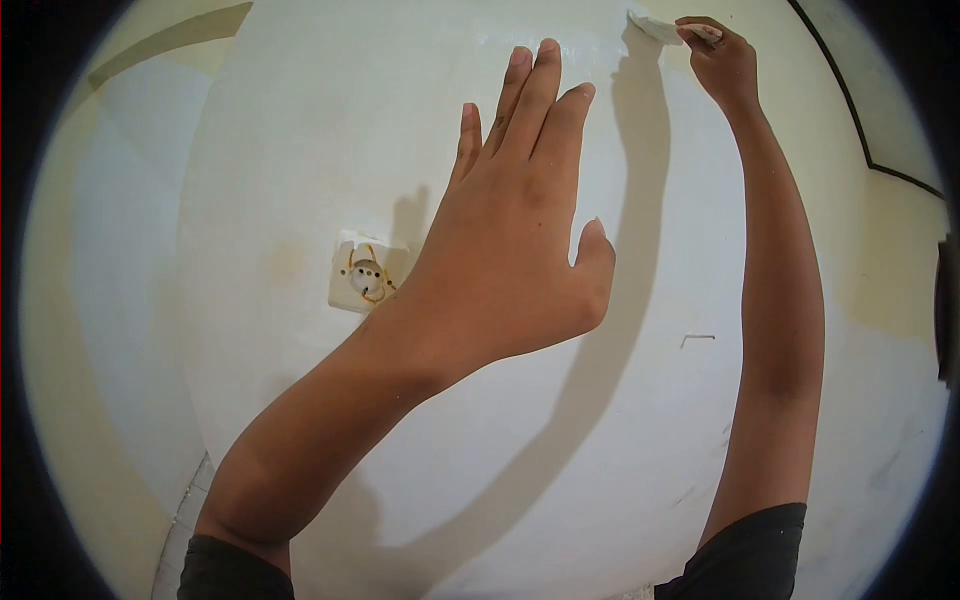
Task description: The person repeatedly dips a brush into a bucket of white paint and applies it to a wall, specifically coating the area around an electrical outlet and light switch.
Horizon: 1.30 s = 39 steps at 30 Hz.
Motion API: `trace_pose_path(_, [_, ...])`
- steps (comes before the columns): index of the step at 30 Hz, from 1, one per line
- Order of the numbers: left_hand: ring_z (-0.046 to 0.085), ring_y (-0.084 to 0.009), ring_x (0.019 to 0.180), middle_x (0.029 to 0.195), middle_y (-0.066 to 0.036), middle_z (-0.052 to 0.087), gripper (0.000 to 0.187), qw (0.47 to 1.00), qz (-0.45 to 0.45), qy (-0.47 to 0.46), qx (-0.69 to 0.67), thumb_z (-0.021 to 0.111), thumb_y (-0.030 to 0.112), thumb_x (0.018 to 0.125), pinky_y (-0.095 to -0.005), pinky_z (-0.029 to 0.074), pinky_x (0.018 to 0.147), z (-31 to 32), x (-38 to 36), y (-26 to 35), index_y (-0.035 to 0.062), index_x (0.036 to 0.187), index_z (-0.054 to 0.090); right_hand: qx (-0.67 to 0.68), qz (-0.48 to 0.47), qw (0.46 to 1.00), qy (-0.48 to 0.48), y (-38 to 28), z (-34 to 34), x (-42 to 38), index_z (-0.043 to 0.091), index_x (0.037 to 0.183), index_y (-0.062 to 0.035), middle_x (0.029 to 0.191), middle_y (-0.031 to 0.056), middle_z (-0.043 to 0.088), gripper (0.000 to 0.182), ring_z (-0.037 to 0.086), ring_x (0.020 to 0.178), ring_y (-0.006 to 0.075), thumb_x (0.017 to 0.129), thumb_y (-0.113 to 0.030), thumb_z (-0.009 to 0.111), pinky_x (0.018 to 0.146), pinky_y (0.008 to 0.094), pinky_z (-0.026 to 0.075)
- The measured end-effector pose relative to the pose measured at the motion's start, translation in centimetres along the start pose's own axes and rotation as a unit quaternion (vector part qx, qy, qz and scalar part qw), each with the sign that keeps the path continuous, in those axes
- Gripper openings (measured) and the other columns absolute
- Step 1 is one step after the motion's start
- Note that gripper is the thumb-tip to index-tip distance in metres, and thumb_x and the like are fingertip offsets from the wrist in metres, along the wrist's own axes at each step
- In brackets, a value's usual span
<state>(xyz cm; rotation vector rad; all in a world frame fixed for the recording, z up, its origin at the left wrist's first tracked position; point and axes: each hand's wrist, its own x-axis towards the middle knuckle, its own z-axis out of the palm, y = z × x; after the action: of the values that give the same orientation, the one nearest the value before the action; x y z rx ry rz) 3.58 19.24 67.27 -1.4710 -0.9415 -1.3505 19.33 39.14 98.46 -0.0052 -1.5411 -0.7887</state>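
Note:
High on the right, my right hand [722, 60] is closed around the handle of a paintbrush [655, 29]. The brush's pale, paint-coated end points left, its tip right at the white wall [520, 430]. A glossy, wet-looking patch of wall lies just left of the tip. My left hand [525, 215] is held up in front of the wall, its back toward me, fingers stretched upward and thumb apart, with nothing in it. Left of that wrist is a wall socket [367, 276] with yellowish wires or strands around its round face, partly covered by my forearm.
A small bent metal piece [698, 338] sticks out of the wall between my arms. A dark cable [840, 80] runs down the upper right. At the right edge is a dark object [943, 310]. Tiled floor [185, 520] shows at the lower left.

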Motion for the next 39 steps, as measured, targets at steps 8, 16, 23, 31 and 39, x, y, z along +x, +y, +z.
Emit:
trace_pose_path(8, [0.002,-0.0446,0.162,0.174,-0.025,0.008,0.081,0.996,-0.026,-0.057,-0.06,0.061,0.007,0.088,-0.0605,0.009,0.128,0.9,-1.2,2.1,-0.0005,0.161,0.025,0.1,0.029,0.991,-0.086,-1.3,-3.1,-4.4,0.078,0.106,-0.0061,0.097,0.0031,0.078,0.013,0.069,0.089,0.0143,0.1,-0.005,0.066,0.087,0.029,0.055])
trace_pose_path(16, [0.001,-0.0433,0.162,0.174,-0.025,0.006,0.083,0.992,-0.043,-0.086,-0.078,0.062,0.008,0.088,-0.0591,0.008,0.129,0.2,-1.1,3.4,-0.0013,0.161,0.023,0.17,0.14,0.959,-0.178,-3.1,-6.9,-4.6,0.075,0.11,-0.001,0.111,0.0034,0.076,0.014,0.069,0.103,0.0166,0.1,-0.005,0.066,0.097,0.0318,0.056])
trace_pose_path(23, [0.002,-0.0457,0.161,0.171,-0.031,0.008,0.083,0.995,-0.026,-0.077,-0.052,0.061,0.008,0.085,-0.062,0.01,0.128,-1.0,-1.1,3.0,-0.007,0.158,0.025,0.21,0.106,0.959,-0.161,-1.7,-5.4,-2.8,0.072,0.102,-0.0025,0.113,0.005,0.074,0.01,0.068,0.113,0.0182,0.099,0.0,0.063,0.106,0.0334,0.055])
trace_pose_path(31, [0.001,-0.048,0.161,0.173,-0.028,0.007,0.084,0.998,-0.015,-0.06,-0.025,0.062,0.005,0.086,-0.0625,0.009,0.127,-0.8,-1.3,2.0,0.0001,0.161,0.024,0.225,0.05,0.969,-0.089,1.2,-1.2,0.6,0.07,0.1,-0.0031,0.111,0.0035,0.076,0.013,0.068,0.108,0.0158,0.095,0.005,0.062,0.098,0.0318,0.055])
trace_pose_path(39, [0.0,-0.0476,0.161,0.173,-0.028,0.007,0.084,0.998,-0.016,-0.064,-0.005,0.061,0.005,0.086,-0.0616,0.008,0.128,-0.3,-1.2,1.6,-0.0014,0.16,0.023,0.133,-0.013,0.982,0.132,-1.7,1.6,2.6,0.07,0.084,-0.0007,0.088,0.0092,0.075,0.018,0.069,0.085,0.0165,0.088,0.015,0.062,0.078,0.0295,0.055])
